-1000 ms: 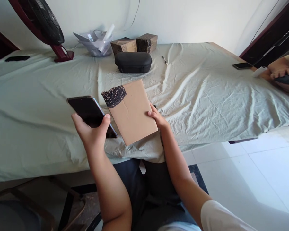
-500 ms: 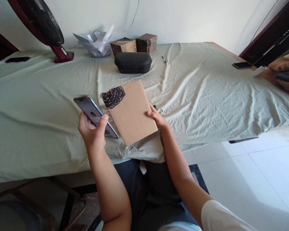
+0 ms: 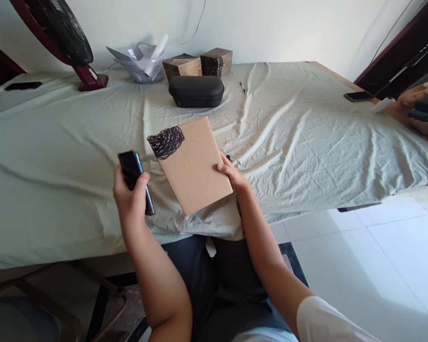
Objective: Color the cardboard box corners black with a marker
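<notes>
In my left hand (image 3: 131, 192) is a smartphone (image 3: 131, 172), held upright and tilted, its screen dark, my thumb along its right edge. My right hand (image 3: 232, 173) grips a flat brown cardboard box (image 3: 194, 168) by its right side, thumb on the top face and fingers hidden beneath. Black marker scribble (image 3: 167, 141) covers the box's upper left corner. A small black object (image 3: 228, 157) pokes out just behind my right fingers; I cannot make out what it is. The phone and the box are apart.
On the cloth-covered table (image 3: 74, 190) stand a black zip case (image 3: 196, 91), two cardboard boxes (image 3: 217, 61), a plastic basket (image 3: 141, 70) and a fan (image 3: 89, 78). A pen (image 3: 243, 87) lies beyond. Another person's hands (image 3: 419, 102) hold a dark object at right, near a second phone (image 3: 358, 96).
My left hand has turned the phone more upright and drawn it slightly left, away from the box. Its screen has gone from lit to dark. The box stays almost where it was.
</notes>
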`<state>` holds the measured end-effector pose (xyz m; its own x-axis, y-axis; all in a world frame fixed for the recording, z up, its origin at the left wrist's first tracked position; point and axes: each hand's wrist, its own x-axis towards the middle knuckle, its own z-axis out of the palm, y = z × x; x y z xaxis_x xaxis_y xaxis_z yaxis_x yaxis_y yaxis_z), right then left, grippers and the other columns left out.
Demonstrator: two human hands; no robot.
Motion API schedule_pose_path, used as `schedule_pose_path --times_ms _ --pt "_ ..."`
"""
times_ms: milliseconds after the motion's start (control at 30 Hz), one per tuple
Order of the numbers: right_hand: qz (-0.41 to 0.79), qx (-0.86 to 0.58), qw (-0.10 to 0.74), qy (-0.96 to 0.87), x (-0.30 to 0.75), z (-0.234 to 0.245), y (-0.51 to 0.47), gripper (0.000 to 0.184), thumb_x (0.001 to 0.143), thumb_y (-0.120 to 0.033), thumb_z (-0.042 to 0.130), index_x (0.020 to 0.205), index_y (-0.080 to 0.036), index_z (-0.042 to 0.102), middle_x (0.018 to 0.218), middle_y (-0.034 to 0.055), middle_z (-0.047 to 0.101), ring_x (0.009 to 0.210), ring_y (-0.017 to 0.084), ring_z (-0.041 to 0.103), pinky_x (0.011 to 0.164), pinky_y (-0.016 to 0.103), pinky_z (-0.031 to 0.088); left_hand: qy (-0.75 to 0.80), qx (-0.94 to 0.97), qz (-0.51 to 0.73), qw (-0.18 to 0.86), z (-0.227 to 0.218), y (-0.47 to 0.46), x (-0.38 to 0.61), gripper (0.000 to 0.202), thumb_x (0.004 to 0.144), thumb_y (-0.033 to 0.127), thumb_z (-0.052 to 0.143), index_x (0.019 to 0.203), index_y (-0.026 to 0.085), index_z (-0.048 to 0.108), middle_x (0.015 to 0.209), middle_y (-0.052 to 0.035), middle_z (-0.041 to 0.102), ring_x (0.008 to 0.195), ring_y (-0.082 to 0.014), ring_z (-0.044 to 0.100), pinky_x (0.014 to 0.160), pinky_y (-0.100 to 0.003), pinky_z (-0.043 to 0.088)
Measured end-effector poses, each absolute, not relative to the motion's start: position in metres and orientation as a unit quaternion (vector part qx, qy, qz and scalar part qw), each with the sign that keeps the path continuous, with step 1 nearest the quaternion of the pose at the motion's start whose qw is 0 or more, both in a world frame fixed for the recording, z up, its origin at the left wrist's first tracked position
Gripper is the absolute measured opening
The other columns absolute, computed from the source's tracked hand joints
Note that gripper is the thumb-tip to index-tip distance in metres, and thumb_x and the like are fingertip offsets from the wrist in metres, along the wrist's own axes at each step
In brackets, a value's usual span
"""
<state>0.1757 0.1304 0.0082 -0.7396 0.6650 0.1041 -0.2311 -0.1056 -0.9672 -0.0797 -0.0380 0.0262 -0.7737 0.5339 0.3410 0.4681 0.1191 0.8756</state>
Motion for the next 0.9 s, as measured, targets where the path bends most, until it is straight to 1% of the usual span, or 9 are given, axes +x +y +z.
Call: schedule_pose_path --times_ms 100,200,333,400,500,600,700,800,900 --pt "0.722 -0.18 0.308 -0.593 0.176 0.007 0.131 0.094 0.081 -0.062 0.073 0.166 -0.03 0.05 0.172 0.0072 0.055 0.161 0.037 0.05 0.133 0.055 0.046 0.85 0.236 0.472 0.015 0.023 -0.046 -0.091 0.084 0.073 0.049 0.084 0.151 0.022 0.065 0.142 -0.0191 0.075 0.136 -0.0454 0.068 0.12 -0.064 0.05" --pt "0.724 -0.18 0.306 -0.592 0.176 0.006 0.131 0.09 0.084 -0.062 0.072 0.165 -0.032 0.05 0.173 0.0057 0.054 0.161 0.036 0.049 0.133 0.055 0.046 0.905 0.207 0.371 0.017 0.016 -0.05 -0.101 0.09 0.071 0.055 0.089 0.148 0.016 0.062 0.145 -0.0295 0.071 0.14 -0.0563 0.063 0.118 -0.076 0.045" --pt "0.725 -0.172 0.313 -0.589 0.176 0.005 0.131 0.086 0.084 -0.06 0.075 0.163 -0.031 0.052 0.171 0.0047 0.056 0.161 0.034 0.05 0.133 0.05 0.047 0.92 0.192 0.341 0.024 0.002 -0.047 -0.109 0.087 0.07 0.054 0.092 0.141 0.017 0.058 0.144 -0.0326 0.067 0.137 -0.0595 0.062 0.112 -0.081 0.044" --pt "0.724 -0.173 0.314 -0.589 0.176 0.006 0.131 0.088 0.084 -0.061 0.075 0.163 -0.031 0.052 0.17 0.0049 0.057 0.159 0.035 0.052 0.131 0.05 0.048 0.923 0.193 0.332 0.028 -0.005 -0.042 -0.111 0.086 0.072 0.052 0.091 0.142 0.015 0.058 0.143 -0.034 0.065 0.136 -0.0602 0.061 0.111 -0.083 0.043" --pt "0.723 -0.182 0.303 -0.593 0.176 0.007 0.13 0.09 0.083 -0.064 0.073 0.164 -0.034 0.052 0.167 0.0044 0.059 0.154 0.036 0.057 0.127 0.05 0.053 0.926 0.198 0.322 0.015 -0.012 -0.034 -0.114 0.088 0.076 0.053 0.088 0.147 0.011 0.058 0.15 -0.0373 0.056 0.145 -0.0618 0.051 0.114 -0.083 0.038" --pt "0.724 -0.191 0.301 -0.591 0.176 0.008 0.129 0.093 0.081 -0.066 0.074 0.165 -0.033 0.051 0.166 0.0056 0.06 0.153 0.037 0.058 0.126 0.052 0.054 0.925 0.213 0.313 -0.006 -0.015 -0.029 -0.116 0.081 0.082 0.051 0.083 0.148 0.011 0.062 0.162 -0.0365 0.046 0.155 -0.0605 0.038 0.118 -0.079 0.035" --pt "0.724 -0.187 0.311 -0.586 0.175 0.007 0.129 0.096 0.08 -0.067 0.075 0.165 -0.029 0.051 0.167 0.0084 0.06 0.155 0.038 0.056 0.128 0.054 0.052 0.923 0.231 0.307 -0.02 -0.018 -0.028 -0.117 0.07 0.085 0.052 0.079 0.144 0.015 0.069 0.164 -0.0315 0.052 0.155 -0.0568 0.039 0.12 -0.078 0.032" --pt "0.727 -0.183 0.318 -0.581 0.174 0.005 0.129 0.095 0.08 -0.067 0.076 0.163 -0.028 0.052 0.168 0.0093 0.059 0.157 0.039 0.054 0.128 0.055 0.052 0.919 0.237 0.313 -0.04 -0.021 -0.029 -0.117 0.057 0.084 0.056 0.082 0.127 0.019 0.078 0.16 -0.0278 0.061 0.156 -0.0546 0.038 0.122 -0.082 0.024" --pt "0.728 -0.179 0.322 -0.579 0.174 0.004 0.13 0.094 0.08 -0.067 0.077 0.162 -0.028 0.053 0.168 0.0097 0.059 0.159 0.039 0.053 0.129 0.055 0.051 0.882 0.245 0.396 -0.074 -0.022 -0.031 -0.117 0.039 0.077 0.046 0.089 0.104 0.019 0.079 0.148 -0.0258 0.069 0.151 -0.0548 0.046 0.124 -0.086 0.013"
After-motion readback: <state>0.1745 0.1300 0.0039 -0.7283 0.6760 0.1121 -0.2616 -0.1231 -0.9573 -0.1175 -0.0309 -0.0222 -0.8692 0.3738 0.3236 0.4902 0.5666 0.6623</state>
